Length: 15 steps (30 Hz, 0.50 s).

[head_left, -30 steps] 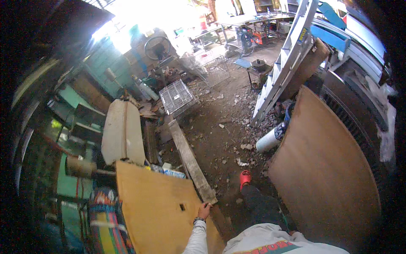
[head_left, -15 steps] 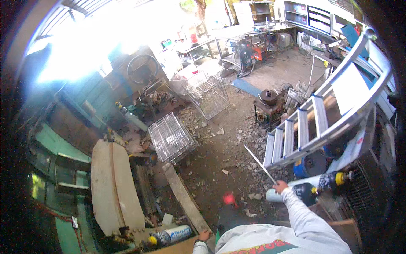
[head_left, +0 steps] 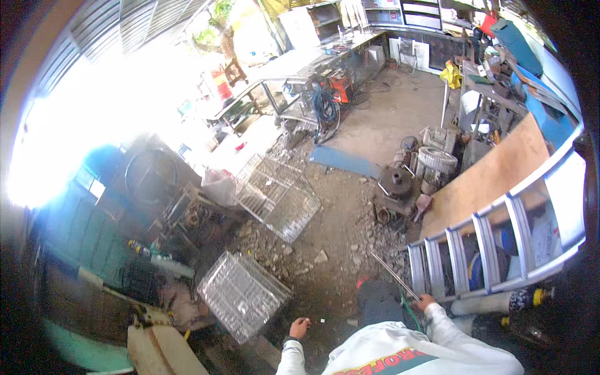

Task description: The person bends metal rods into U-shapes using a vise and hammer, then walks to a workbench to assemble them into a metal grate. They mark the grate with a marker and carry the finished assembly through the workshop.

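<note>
My right hand [head_left: 425,303] is closed around the near end of a long thin metal rod [head_left: 396,275], whose far end points forward and left over the rubble. A green cord [head_left: 409,314] hangs beside that hand. To the left, my left hand [head_left: 300,327] hovers over the ground with its fingers loosely bent and apart, seemingly holding nothing. A flat wire cage panel stack [head_left: 244,295] lies ahead and left of it. My dark trouser leg [head_left: 381,301] shows between both hands.
An aluminium ladder [head_left: 482,253] leans along the right, with gas cylinders [head_left: 494,302] below it. Ahead stand a wire cage [head_left: 278,194] and rusty machine parts [head_left: 395,180]; a blue board [head_left: 345,161] lies beyond. Loose stones [head_left: 320,257] cover the dirt floor.
My left hand has come off the wooden beam and moved forward. I have advanced, so the cages and ladder appear nearer. The metal rod stays in my right hand.
</note>
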### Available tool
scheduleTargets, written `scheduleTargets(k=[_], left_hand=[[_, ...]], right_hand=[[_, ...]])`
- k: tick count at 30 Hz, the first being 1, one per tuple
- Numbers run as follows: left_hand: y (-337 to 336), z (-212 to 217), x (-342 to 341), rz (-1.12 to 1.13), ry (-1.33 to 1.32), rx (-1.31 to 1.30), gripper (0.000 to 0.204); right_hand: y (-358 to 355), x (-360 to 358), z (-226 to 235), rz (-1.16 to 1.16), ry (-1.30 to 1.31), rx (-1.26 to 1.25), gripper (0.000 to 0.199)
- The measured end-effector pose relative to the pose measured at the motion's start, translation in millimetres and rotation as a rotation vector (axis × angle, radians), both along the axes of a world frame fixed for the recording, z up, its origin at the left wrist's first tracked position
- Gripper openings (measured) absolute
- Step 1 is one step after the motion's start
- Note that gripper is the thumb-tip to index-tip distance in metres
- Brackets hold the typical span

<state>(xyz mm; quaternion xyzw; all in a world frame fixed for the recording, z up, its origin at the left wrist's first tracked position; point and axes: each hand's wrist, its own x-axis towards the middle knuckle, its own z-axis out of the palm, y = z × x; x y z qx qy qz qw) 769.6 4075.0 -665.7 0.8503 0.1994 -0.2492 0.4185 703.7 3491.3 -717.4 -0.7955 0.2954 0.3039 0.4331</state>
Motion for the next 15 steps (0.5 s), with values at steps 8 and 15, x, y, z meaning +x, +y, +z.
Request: scheduleTargets(k=[8,15], left_hand=[[-129.0,96.8,465.0,-0.35,-0.348,-0.052,0.046],[-291.7,237.3,750.8,-0.81,-0.95,0.121,0.073]], right_hand=[[-27.0,353.5,30.9,0.277,-0.201,-0.3,0.045],[23.0,764.6,249.0,1.004,-0.727,-0.661,0.045]])
